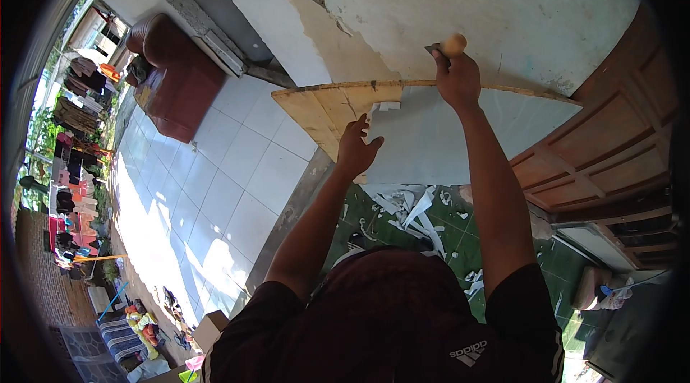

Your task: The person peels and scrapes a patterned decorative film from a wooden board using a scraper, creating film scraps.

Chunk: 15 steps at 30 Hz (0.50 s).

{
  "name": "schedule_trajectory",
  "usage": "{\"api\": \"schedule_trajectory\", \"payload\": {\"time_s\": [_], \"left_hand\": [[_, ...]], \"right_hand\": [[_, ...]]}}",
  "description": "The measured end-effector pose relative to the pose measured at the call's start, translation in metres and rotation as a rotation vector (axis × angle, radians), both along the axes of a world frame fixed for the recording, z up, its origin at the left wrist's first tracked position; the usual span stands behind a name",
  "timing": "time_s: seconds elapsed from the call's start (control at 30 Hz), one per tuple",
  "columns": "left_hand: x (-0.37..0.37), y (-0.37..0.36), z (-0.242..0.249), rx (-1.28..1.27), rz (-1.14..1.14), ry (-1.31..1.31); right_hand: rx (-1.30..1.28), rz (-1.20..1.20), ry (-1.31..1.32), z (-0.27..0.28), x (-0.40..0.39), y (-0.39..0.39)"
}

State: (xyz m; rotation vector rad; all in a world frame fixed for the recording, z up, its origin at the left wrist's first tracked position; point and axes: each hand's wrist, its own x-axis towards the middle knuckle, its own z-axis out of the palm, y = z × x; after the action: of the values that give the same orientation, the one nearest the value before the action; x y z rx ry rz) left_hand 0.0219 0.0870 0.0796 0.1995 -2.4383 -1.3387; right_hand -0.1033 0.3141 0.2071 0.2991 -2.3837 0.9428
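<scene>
My right hand [458, 81] is closed around a scraper with a round wooden handle [454, 44]; its dark blade points left, just above the board's upper edge. My left hand [359, 146] is open, thumb and fingers apart, over the left part of the board. Beside its fingertips a curled white strip [388, 105] sticks up from the surface. The board [431, 135] is covered in a pale grey-blue layer on the right, while its left end shows bare yellowish wood [316, 106]. Torn white strips [417, 212] lie on the green floor below it.
A stained, chipped wall [460, 2] rises behind the board. Brown panelled wood [596, 131] stands at right. White floor tiles [237, 160] and a reddish-brown sofa [180, 88] are on the left. Laundry [75, 189] hangs outside, and a cardboard box [210, 329] sits at lower left.
</scene>
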Motion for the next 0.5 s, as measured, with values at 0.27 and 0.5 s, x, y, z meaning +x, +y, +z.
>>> {"api": "schedule_trajectory", "payload": {"time_s": [0.27, 0.5], "left_hand": [[-0.036, -0.018, 0.067, -0.107, -0.188, -0.407], [-0.059, 0.001, 0.058, 0.495, -0.298, -0.389]], "right_hand": [[-0.024, 0.042, 0.018, -0.002, -0.001, 0.001], [-0.008, 0.05, 0.055, -0.003, -0.001, 0.001]]}}
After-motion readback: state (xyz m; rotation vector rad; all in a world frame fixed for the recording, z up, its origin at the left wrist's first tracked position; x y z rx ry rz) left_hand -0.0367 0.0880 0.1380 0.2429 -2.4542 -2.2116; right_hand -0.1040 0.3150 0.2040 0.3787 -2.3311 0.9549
